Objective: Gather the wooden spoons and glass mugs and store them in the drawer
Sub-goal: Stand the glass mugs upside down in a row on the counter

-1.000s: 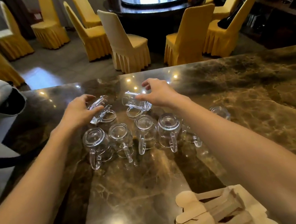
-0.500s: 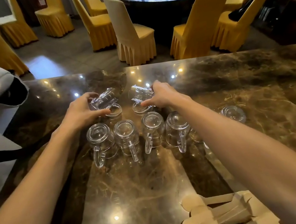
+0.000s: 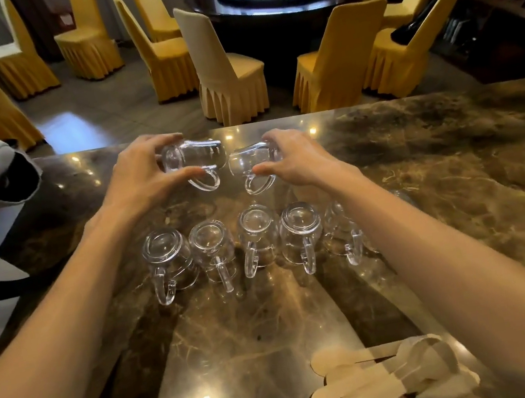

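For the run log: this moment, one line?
left hand: grips left mug, tilted | right hand: grips right mug, tilted | mug row: inverted on counter | wooden spoons: untouched

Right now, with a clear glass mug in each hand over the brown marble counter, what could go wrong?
The left hand and right hand hold two clear glass mugs, the left mug and right mug, tipped sideways with rims nearly meeting; they could knock and chip.
Fingers alone grip smooth glass; a slip might drop one onto the brown marble counter or the row of upside-down mugs.
The right forearm crosses the row's end mug; pulling back could topple it.
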